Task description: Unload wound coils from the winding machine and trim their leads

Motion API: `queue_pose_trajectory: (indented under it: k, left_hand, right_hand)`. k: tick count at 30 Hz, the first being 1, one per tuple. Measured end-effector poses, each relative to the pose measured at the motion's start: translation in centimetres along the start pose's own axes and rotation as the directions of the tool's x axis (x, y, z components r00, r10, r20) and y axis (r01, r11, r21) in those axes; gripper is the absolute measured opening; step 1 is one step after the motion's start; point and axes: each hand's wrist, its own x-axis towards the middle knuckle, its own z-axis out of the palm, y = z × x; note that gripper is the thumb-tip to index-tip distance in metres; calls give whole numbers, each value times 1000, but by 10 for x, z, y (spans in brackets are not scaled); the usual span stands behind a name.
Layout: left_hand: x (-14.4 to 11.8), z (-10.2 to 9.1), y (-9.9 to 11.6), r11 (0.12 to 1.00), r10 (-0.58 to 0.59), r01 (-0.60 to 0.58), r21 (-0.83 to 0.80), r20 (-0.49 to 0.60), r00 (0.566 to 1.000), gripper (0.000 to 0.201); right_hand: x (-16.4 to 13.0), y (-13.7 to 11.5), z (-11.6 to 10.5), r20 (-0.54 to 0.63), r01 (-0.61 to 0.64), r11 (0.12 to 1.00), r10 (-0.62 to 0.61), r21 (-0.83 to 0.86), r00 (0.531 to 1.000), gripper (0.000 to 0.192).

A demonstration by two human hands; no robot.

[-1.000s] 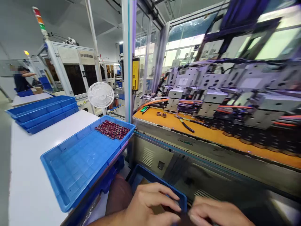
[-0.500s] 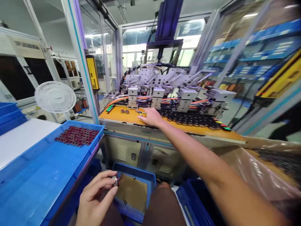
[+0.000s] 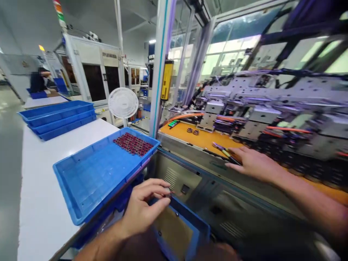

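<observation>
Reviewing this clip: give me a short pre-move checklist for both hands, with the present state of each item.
1. Left hand pinches a small part: ok.
2. Part's type and condition: cannot tell, too small.
3. Right hand rests on the pliers on the orange bench: ok.
4. Pliers gripped firmly: cannot tell.
5. Small blue bin sits below the left hand: ok.
6. Blue tray has bare floor beside its red parts: ok.
</observation>
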Motion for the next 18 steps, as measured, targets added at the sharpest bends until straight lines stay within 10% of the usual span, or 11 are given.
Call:
queue_pose_trajectory:
  k: [4, 7, 14, 18]
  left_hand:
    - [0, -4, -3, 999, 39, -39, -19, 21, 999, 22]
    - [-1, -5, -11, 998, 43, -41, -39, 44, 998, 29]
    - [-1, 7, -13, 999, 35, -30, -42, 122, 992, 31]
    - [0, 16, -8, 998, 50, -44, -35, 173, 984, 30]
  right_hand:
    - [-56, -15, -13, 118, -6, 1000, 6, -1, 993, 51]
    - [-112, -59, -16, 82, -33, 934, 4, 356, 997, 55]
    - [-214, -178, -22, 264, -263, 147, 16, 953, 964, 56]
    - [-218, -190, -31, 253, -257, -53, -85, 965, 964, 67]
